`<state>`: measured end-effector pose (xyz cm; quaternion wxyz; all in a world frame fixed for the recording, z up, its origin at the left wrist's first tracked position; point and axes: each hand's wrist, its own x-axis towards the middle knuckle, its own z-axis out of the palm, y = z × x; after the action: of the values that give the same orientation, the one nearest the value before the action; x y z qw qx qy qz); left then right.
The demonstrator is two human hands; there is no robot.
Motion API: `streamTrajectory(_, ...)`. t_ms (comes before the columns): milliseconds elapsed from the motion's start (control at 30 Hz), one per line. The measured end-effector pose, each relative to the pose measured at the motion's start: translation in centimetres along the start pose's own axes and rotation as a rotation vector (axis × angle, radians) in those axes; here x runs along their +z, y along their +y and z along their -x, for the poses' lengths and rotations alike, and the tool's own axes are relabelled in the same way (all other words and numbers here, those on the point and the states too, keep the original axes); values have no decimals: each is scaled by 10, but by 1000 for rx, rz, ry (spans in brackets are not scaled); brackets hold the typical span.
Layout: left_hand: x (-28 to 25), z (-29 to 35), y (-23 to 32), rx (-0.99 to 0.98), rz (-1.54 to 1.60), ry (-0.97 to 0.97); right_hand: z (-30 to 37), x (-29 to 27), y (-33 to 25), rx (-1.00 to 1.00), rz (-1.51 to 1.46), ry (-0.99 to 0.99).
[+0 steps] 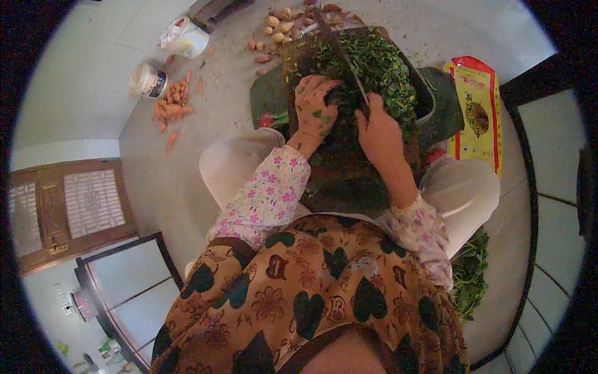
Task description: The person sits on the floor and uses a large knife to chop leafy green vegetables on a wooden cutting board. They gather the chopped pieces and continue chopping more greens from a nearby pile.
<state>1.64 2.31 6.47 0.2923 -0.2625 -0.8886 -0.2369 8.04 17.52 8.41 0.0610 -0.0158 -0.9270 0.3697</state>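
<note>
My right hand (381, 138) is wrapped round the handle of a long-bladed knife (346, 57), whose dark blade points away from me and slightly left. Left of the blade, my left hand (316, 107) is bent over a dark bunch of greens (336, 95), its fingers curled down on them. Bits of leaf cling to the back of that hand. Under both hands lies a dark wooden board (301, 57). Chopped greens (387, 70) are heaped to the right of the knife, in or against a dark-rimmed tray (426, 93). Shadow hides much of the bunch.
Potatoes (279, 27) lie on the floor beyond the board, carrots (174, 107) to the left. Two white buckets (190, 41) stand by the wall. At right are a yellow-and-red sack (476, 115) and leafy greens (468, 274) beside my knee.
</note>
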Motion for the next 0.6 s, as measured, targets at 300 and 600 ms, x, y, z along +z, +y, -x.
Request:
streamTrajectory(300, 25, 3, -11, -113, 246, 24, 12, -14, -16, -115, -123, 201)
streamTrajectory(600, 1, 26, -14, 81, 251, -15, 18, -35, -36, -63, -176, 128)
